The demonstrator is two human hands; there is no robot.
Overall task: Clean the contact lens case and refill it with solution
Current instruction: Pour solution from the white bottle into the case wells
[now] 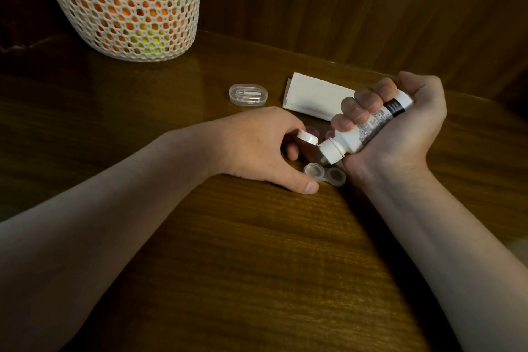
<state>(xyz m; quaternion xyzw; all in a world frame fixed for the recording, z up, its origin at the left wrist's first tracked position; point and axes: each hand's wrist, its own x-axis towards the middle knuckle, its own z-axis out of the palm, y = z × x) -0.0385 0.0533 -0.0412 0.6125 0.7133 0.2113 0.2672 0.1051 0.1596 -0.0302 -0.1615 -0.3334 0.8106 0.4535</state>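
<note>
A clear contact lens case with two open wells lies on the wooden table. My right hand grips a white solution bottle, tilted with its nozzle pointing down just above the case. The bottle's flip cap hangs open. My left hand rests on the table beside the case, thumb touching its left well, fingers curled. Two purple lids lie behind the bottle, partly hidden.
A folded white tissue lies behind the hands. A small clear oval box sits to its left. A white mesh basket with orange and yellow contents stands at the back left. A wooden wall rises behind the table.
</note>
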